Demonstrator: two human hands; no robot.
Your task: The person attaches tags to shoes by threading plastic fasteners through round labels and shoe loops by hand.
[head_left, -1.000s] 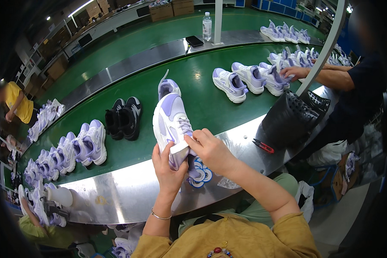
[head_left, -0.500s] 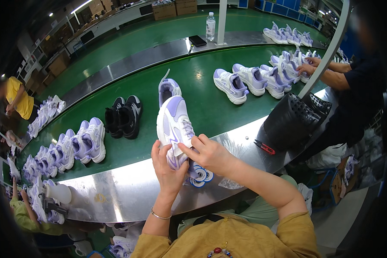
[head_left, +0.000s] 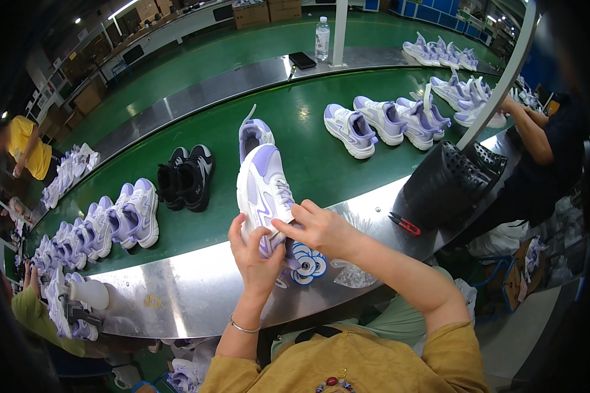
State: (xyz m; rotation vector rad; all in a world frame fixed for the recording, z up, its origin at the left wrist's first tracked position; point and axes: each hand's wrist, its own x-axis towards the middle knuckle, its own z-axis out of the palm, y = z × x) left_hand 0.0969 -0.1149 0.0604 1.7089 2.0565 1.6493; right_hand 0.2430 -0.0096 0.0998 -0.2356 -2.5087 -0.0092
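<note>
I hold a white and lavender sneaker toe up over the near metal edge of the bench. My left hand is closed round its heel end from the left. From the right, my right hand is closed at the shoe's opening, its index finger pressing the side; whether a small piece is pinched there is hidden. Just behind stands another matching sneaker on the green belt. Below my right hand lie several round blue-and-white discs, with a crumpled clear plastic bag beside them.
Black shoes and a row of lavender sneakers stand left on the green belt. More sneakers sit right, near a black bin and a red-and-black cutter. A co-worker's arm reaches in at far right.
The sneaker in my hands has shifted slightly left and down, and more of the discs shows. At right, the co-worker's hands and several sneakers have moved further right, leaving a gap in the row.
</note>
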